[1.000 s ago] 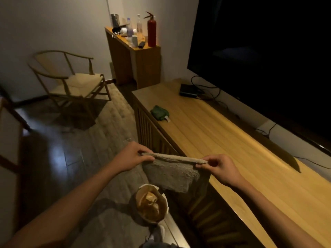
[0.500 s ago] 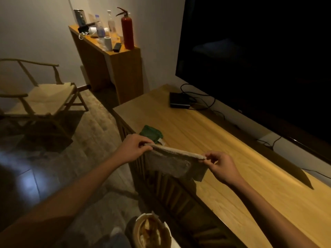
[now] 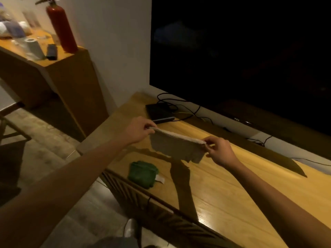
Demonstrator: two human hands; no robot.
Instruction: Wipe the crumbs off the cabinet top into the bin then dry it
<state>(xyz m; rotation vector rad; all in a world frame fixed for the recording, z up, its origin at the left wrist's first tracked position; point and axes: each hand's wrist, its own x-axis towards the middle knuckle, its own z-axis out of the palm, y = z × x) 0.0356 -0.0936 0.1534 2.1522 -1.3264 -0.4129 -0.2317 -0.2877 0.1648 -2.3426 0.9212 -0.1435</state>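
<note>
Head view takes in a large black flat television screen [image 3: 240,56] filling the space beyond and to the right of both hands; below it runs the long, pale wooden cabinet top [image 3: 223,190] with a slatted front, lying under the fingers and stretching toward the viewer; a taller orange-brown wooden side cabinet [image 3: 71,83] stands well beyond and to the left of the left hand, with a red cylindrical fire extinguisher [image 3: 60,31] upright on it beside a blurred grey cup and a small dark flat item; the beige rectangular cleaning cloth [image 3: 177,147] is stretched between the two hands above the cabinet top, its upper edge taut and the rest hanging down, its shadow falling on the wood beneath; the left hand [image 3: 138,129] pinches the cloth's left upper corner between thumb and fingers; the right hand [image 3: 220,151] pinches the right upper corner the same way; a flat black set-top box [image 3: 158,111] with black cables sits on the wood just beyond the left fingers; a small folded dark green cloth [image 3: 143,173] with a white label lies on the wood nearer the viewer than the left fingers, below the beige cloth and apart from it.
</note>
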